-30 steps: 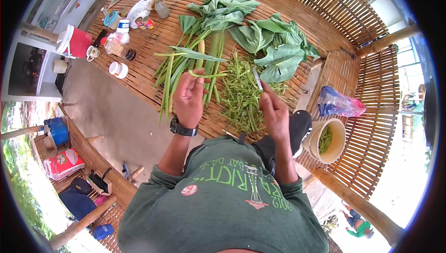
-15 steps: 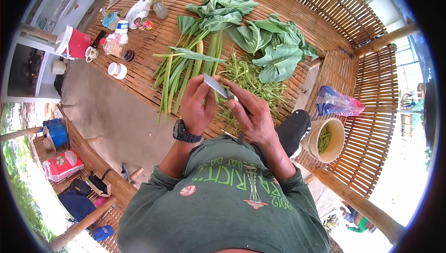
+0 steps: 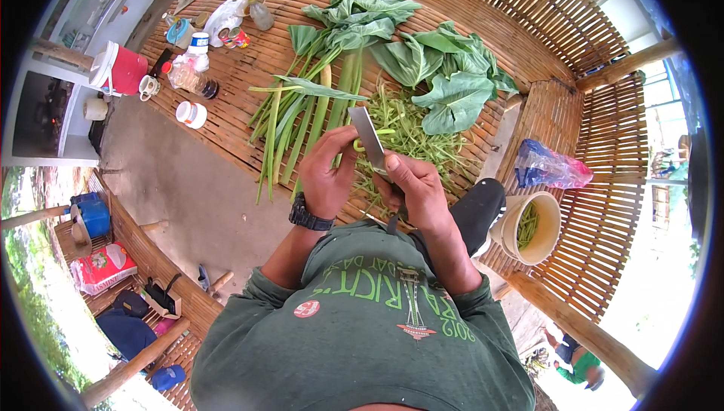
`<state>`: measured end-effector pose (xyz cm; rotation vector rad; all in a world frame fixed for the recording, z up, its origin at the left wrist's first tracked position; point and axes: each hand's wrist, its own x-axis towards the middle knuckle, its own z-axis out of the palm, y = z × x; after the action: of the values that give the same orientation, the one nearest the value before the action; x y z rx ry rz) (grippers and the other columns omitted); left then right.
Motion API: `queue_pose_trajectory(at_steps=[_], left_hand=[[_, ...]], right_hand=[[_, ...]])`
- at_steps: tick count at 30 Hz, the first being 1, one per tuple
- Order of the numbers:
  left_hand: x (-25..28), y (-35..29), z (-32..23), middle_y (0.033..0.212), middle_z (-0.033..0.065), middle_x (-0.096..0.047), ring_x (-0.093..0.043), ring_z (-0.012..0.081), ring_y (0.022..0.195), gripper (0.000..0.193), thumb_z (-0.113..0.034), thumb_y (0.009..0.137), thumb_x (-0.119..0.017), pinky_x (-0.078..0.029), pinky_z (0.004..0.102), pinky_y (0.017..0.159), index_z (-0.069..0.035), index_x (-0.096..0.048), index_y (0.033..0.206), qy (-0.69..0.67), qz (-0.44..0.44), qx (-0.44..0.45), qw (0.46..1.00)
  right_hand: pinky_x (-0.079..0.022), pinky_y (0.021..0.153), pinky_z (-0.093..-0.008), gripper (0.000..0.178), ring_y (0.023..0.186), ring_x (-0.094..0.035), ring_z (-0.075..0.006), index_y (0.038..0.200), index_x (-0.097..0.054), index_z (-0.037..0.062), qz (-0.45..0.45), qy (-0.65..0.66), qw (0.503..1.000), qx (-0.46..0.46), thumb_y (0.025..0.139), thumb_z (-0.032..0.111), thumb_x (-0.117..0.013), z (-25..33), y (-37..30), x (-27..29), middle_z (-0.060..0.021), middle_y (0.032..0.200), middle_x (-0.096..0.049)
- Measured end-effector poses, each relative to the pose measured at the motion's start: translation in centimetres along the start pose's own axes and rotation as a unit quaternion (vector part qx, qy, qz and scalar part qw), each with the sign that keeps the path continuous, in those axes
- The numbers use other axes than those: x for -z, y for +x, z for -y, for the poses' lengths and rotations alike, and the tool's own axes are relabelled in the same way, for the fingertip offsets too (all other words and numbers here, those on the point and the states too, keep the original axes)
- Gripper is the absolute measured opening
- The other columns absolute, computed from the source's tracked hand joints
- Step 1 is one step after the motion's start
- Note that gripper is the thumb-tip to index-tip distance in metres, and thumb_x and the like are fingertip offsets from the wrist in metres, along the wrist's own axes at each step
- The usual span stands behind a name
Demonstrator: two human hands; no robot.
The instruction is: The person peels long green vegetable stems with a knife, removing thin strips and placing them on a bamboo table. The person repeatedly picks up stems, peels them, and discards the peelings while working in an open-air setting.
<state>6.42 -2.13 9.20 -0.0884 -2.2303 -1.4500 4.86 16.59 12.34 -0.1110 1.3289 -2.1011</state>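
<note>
In my right hand (image 3: 422,188) is a knife (image 3: 366,133) with a broad grey blade, its tip pointing up and away from me. My left hand (image 3: 328,177) pinches a short green stalk (image 3: 385,132), which passes behind the blade; my fingers hide part of it. Just beyond both hands, a loose heap of cut green strips (image 3: 441,151) covers the slatted bamboo table (image 3: 234,128). Long green stalks (image 3: 292,132) lie left of the heap. Large green leaves (image 3: 452,102) rest further back, some still joined to stalks.
Beside my right knee stands a cream bucket (image 3: 549,237) holding cut green pieces. A clear and pink plastic bag (image 3: 550,166) lies on the bench. Jars, a bottle of dark liquid (image 3: 192,81) and a red jug (image 3: 127,72) occupy the table's left end. Another person (image 3: 581,362) appears far lower right.
The knife's blade has swung more upright, tip away from me. My right hand has moved slightly nearer my body, and the green stalk now shows beyond the blade.
</note>
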Motion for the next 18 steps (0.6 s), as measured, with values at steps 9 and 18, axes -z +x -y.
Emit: queue_pose_trajectory(at_steps=[9, 18], left_hand=[[-0.9, -0.6, 0.6, 0.118, 0.0102, -0.074, -0.068, 0.0130, 0.102, 0.043, 0.022, 0.089, -0.054, -0.054, 0.0268, 0.085, 0.003, -0.070, 0.125, -0.128, 0.001, 0.041, 0.991], [-0.3, -0.3, -0.2, 0.112, 0.0105, -0.078, -0.073, 0.0105, 0.092, 0.018, 0.002, 0.102, -0.067, -0.061, 0.0259, 0.081, 0.002, -0.071, 0.120, -0.153, 0.002, 0.109, 0.982]], right_hand=[[-0.036, 0.051, -0.0258, 0.039, 0.059, -0.041, -0.0089, 0.111, -0.064, 0.0061, 0.063, 0.229, 0.967, -0.092, 0.111, 0.044, -0.056, -1.2, 0.5, 0.3, -0.0019, 0.078, -0.054], [-0.037, 0.048, -0.0257, 0.036, 0.055, -0.045, -0.0086, 0.099, -0.063, 0.0071, -0.086, 0.128, 0.988, -0.033, 0.112, 0.040, -0.055, -0.8, 0.8, 0.8, -0.0009, 0.073, -0.056]])
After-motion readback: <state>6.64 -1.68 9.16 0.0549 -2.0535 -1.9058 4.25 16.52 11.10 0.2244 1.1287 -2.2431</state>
